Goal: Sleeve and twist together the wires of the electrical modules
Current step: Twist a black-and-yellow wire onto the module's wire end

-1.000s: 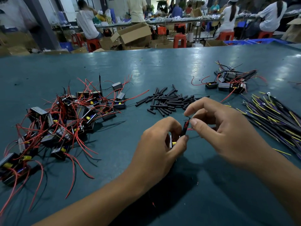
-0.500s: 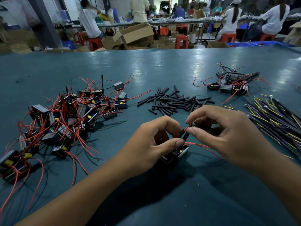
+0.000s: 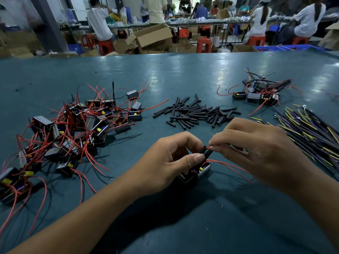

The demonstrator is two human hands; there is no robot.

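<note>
A small black electrical module [image 3: 199, 171] with a yellow part and red wires sits on the table under my hands. My left hand [image 3: 168, 162] pinches a short black sleeve [image 3: 207, 153] between thumb and fingers just above the module. My right hand [image 3: 256, 153] pinches the red wire end [image 3: 208, 147] at the sleeve's top. Two more red wires [image 3: 231, 166] trail right from the module under my right hand.
A tangle of modules with red wires [image 3: 73, 134] lies at the left. Loose black sleeves [image 3: 198, 112] are heaped in the middle. A few modules [image 3: 256, 94] lie far right, beside a bundle of dark and yellow wires [image 3: 308, 136]. People work at benches beyond the table.
The module has come down from my hands onto the table. The sleeve has slid along the red wire, and my right fingers have shifted to the wire tip.
</note>
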